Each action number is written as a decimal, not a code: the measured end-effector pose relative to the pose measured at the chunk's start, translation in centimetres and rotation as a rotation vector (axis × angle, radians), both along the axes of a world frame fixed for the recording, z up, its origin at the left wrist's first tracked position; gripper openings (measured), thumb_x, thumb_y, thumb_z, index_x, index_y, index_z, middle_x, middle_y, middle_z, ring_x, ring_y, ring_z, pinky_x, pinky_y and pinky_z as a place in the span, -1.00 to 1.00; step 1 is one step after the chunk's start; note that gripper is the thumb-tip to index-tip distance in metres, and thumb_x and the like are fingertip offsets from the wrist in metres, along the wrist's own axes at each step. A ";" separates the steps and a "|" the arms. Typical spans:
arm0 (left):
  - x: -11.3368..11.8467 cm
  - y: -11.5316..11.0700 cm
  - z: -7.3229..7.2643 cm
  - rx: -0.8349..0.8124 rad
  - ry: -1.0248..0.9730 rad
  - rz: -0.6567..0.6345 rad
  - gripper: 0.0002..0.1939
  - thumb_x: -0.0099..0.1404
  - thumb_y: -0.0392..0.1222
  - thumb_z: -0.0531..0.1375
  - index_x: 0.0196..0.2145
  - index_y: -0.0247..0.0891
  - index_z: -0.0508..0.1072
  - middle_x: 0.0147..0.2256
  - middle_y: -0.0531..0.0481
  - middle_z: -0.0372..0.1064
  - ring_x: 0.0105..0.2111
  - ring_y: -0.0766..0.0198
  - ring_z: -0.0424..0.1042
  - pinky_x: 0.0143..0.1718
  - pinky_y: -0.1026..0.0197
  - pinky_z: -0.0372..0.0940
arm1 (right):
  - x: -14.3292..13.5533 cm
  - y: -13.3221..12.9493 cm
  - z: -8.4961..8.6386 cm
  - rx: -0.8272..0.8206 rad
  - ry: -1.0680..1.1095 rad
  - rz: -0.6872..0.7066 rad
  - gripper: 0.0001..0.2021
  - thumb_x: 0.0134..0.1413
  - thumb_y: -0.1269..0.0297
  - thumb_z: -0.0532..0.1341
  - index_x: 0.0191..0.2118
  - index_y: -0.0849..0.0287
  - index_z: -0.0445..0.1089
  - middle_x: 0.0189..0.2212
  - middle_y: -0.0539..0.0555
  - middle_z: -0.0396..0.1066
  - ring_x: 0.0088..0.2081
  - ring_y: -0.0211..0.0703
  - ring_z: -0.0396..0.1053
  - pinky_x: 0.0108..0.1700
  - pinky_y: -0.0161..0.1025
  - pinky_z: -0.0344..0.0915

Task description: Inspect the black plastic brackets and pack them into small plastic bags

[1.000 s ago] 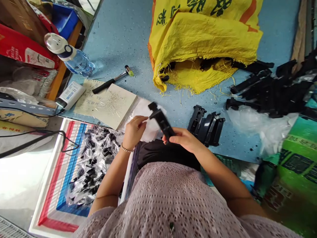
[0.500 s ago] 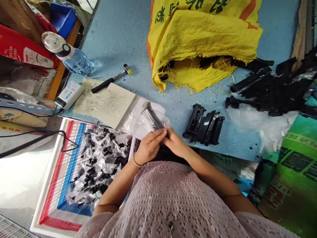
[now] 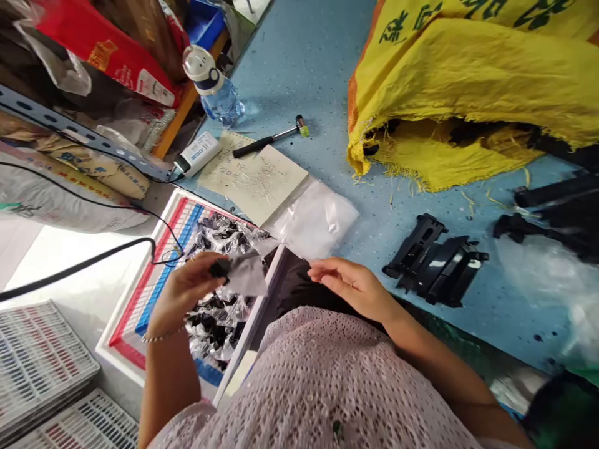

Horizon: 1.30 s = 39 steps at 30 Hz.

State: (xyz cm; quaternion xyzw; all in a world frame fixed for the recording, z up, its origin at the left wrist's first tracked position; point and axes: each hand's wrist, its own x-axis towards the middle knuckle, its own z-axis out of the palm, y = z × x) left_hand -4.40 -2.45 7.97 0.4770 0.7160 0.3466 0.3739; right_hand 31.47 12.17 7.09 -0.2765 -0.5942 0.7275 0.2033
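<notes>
My left hand (image 3: 189,284) grips the end of a bagged black part (image 3: 246,274), a black piece in a clear plastic bag, above the crate. Below it the crate (image 3: 116,340), white with red and blue slats, is filled with bagged black parts (image 3: 213,333). My right hand (image 3: 349,280) is apart from it, fingers loosely stretched and holding nothing, by the table's front edge. Just beyond lies a stack of clear plastic bags (image 3: 318,218). Several bare black plastic parts (image 3: 435,262) lie in a row to the right of that hand.
A yellow woven sack (image 3: 458,81) lies open toward me. More black parts (image 3: 571,206) pile up at right. A small hammer (image 3: 262,143) rests on a cardboard sheet (image 3: 276,181), near a white device (image 3: 201,153) and a water bottle (image 3: 218,93). A black cable (image 3: 93,268) crosses at left.
The bagged part has gone from between both hands at the table edge to the left, over the crate, in my left hand. My right hand has let go. The view has swung left.
</notes>
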 end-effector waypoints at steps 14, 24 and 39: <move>-8.5 7.5 -17.1 -0.612 0.458 0.350 -0.58 0.44 -0.02 0.25 0.14 -0.28 0.43 0.11 -0.17 0.42 0.03 0.07 0.49 0.04 -0.09 0.47 | 1.4 -0.6 -5.2 -0.245 -0.141 -0.215 -0.68 0.24 0.03 0.31 -0.01 0.10 0.55 -0.15 0.12 0.62 -0.11 -0.09 0.59 0.08 0.00 0.53; 2.3 6.6 -8.4 -0.373 0.114 -0.140 -0.74 0.31 0.03 0.26 -0.33 -0.21 0.60 -0.48 0.00 0.52 -0.45 0.19 0.47 -0.40 0.18 0.40 | 2.6 -0.1 -4.0 0.038 -0.249 -0.055 -0.74 0.37 0.16 0.19 0.04 0.03 0.53 -0.07 0.09 0.61 -0.04 -0.12 0.58 0.09 -0.05 0.50; 16.5 16.4 -7.9 0.115 0.110 -0.177 -0.82 0.27 -0.14 0.32 -0.45 -0.22 0.48 -0.45 0.03 0.41 -0.46 0.29 0.37 -0.41 0.24 0.30 | 12.1 5.5 0.6 0.983 -1.379 -0.235 -0.65 0.47 0.23 -0.02 0.00 0.27 0.46 -0.18 0.37 0.57 -0.18 0.19 0.55 -0.24 0.00 0.42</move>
